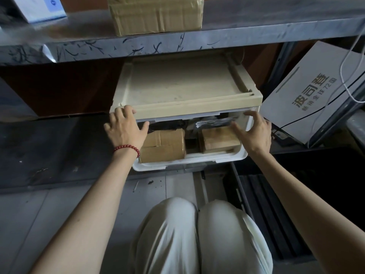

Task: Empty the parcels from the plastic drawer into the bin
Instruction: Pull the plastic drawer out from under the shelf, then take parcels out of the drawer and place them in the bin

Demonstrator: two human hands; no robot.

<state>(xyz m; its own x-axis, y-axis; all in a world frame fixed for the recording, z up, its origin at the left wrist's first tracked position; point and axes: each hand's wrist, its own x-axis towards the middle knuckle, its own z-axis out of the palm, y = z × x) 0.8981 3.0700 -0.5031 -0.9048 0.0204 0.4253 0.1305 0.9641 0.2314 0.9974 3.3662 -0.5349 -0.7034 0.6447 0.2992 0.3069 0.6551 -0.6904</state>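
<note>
The drawer (189,162) stood pulled out at 12 o'clock below a shelf (138,46), with parcels (164,145) inside. The left hand (126,129) lay spread on the casing (177,86) edge at 11, and the right hand (254,131), fingers apart, was at the 1 o'clock corner. Floor (173,186) showed before the drawer's front rim.

Smooth white plastic on the drawer (189,162), a faint gloss along its rim, and the cream plastic casing (177,84) above it looks matt and dusty. Inside, brown cardboard parcels (164,147) shine under glossy tape, same as the taped cardboard box (156,14) on the dull, scuffed metal shelf (256,34). The grey bag (308,91) looks like matt paper, there are glossy red beads on the bracelet (127,148), and the trousers (177,234) are pale cloth.
</note>
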